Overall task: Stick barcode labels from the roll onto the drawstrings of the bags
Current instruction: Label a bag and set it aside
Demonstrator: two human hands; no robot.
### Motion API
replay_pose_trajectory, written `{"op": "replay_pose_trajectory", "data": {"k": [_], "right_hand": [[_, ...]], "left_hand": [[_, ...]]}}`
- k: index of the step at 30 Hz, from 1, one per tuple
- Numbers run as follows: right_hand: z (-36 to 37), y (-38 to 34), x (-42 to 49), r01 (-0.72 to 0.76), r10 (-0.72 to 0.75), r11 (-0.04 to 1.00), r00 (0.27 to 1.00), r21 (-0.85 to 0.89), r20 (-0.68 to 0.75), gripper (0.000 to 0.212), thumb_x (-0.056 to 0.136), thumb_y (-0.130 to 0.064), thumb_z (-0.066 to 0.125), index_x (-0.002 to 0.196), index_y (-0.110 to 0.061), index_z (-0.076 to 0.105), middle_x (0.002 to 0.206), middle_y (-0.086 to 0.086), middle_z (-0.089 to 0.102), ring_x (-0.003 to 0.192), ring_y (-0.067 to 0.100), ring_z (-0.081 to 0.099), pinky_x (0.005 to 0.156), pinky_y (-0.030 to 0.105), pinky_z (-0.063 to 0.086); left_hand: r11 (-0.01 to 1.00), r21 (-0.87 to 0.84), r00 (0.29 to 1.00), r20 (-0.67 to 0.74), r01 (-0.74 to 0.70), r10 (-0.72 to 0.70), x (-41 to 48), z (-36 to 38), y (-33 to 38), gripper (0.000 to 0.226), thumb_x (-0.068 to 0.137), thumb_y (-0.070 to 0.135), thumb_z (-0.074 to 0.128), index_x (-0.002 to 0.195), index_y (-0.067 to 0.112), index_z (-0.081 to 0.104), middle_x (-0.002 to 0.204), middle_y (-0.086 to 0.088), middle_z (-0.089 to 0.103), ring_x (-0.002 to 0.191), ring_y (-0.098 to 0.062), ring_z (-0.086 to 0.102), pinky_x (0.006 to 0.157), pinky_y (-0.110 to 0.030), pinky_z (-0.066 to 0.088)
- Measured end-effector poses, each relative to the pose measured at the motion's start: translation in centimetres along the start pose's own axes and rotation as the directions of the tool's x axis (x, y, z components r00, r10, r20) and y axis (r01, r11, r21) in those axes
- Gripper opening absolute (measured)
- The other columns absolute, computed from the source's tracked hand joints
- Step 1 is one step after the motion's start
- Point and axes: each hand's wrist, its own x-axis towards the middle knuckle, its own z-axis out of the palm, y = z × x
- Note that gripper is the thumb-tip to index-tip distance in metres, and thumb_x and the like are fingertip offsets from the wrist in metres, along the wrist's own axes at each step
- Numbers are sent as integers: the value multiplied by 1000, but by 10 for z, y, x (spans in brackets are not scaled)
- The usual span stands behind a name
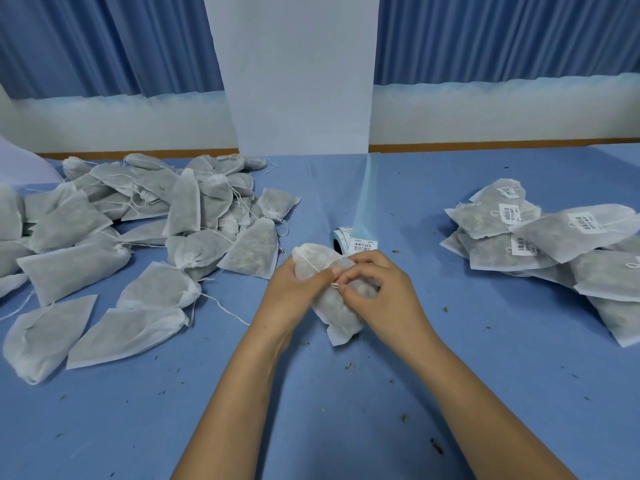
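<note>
Small packing workroom: long blue counter (519, 348), heap of unlabelled bags (138, 237) at left, barcoded stack (554, 244) at right, label roll (341, 239) mid-counter, herb crumbs (437, 446) scattered, blue curtains (104, 39) behind.

A single wide-angle view looks from the person's head, forward and down over the blue worktop (346, 427). It sits close: both forearms enter from the bottom edge, and the left hand (294, 289) and right hand (377, 292) meet on a bag (341, 317) just below centre. The worktop's far edge, a white wall (301, 81) and blue curtains (104, 39) fill the top, straight lines bowing toward the edges.
</note>
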Motion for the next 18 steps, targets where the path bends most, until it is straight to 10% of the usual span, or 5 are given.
{"op": "replay_pose_trajectory", "data": {"k": [3, 10, 18], "right_hand": [[2, 0, -1, 18, -18, 1000, 1000, -15, 19, 9, 77, 0, 71, 74, -8, 73, 108, -1, 60, 100, 9, 58, 88, 19, 43], [4, 0, -3, -37, 35, 998, 999, 49, 33, 15, 78, 0, 68, 72, -13, 70, 102, -3, 61, 100, 8, 58, 88, 19, 42], [2, -1, -2, -150, 163, 942, 986, 301, -19, 22, 81, 2, 66, 69, -16, 70, 97, -1, 66, 95, 16, 63, 86, 29, 49]], "left_hand": [[999, 50, 997, -77, -16, 20, 2, -1, 0, 19, 86, 14, 70, 105, 9, 68, 100, -7, 74, 96, -22, 70, 87, -38, 56], [989, 57, 962, -228, -139, 149, 5, -1, -2, 3, 93, 16, 62, 91, 14, 64, 57, 13, 63, 50, 7, 54, 49, -8, 40], [944, 68, 934, -142, -322, 328, 1, -4, 1, 38, 87, 8, 69, 93, 36, 45, 98, 19, 64, 71, -3, 65, 66, -19, 52]]}}
